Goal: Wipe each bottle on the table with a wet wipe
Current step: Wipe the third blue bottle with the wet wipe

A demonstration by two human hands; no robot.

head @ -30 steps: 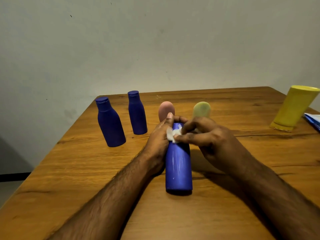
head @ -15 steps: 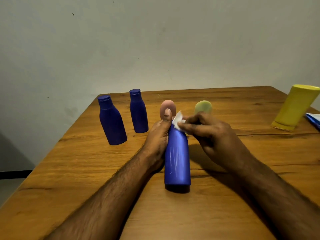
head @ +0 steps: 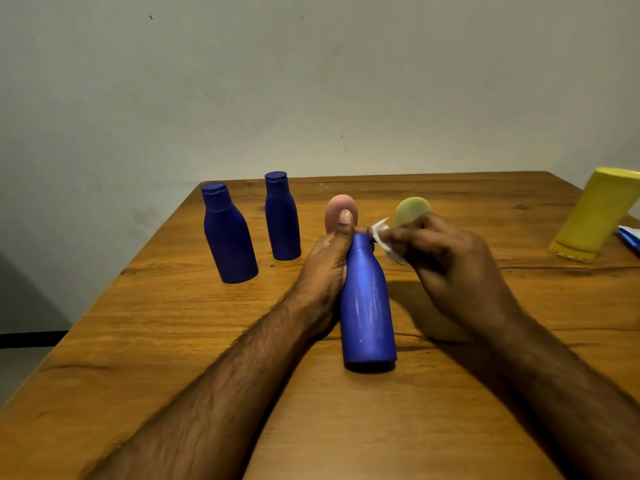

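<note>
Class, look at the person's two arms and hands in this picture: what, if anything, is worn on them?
Nothing is worn on what shows. The left hand and right hand are bare, with no gloves, and no rings, watch or bands show. Both forearms are bare and hairy to the bottom edge of the picture; no sleeve is in view.

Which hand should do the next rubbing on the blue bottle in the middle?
Probably the right hand: it pinches the wet wipe right beside the blue bottle top. The left hand grips the bottle's neck, keeping it upright.
</note>
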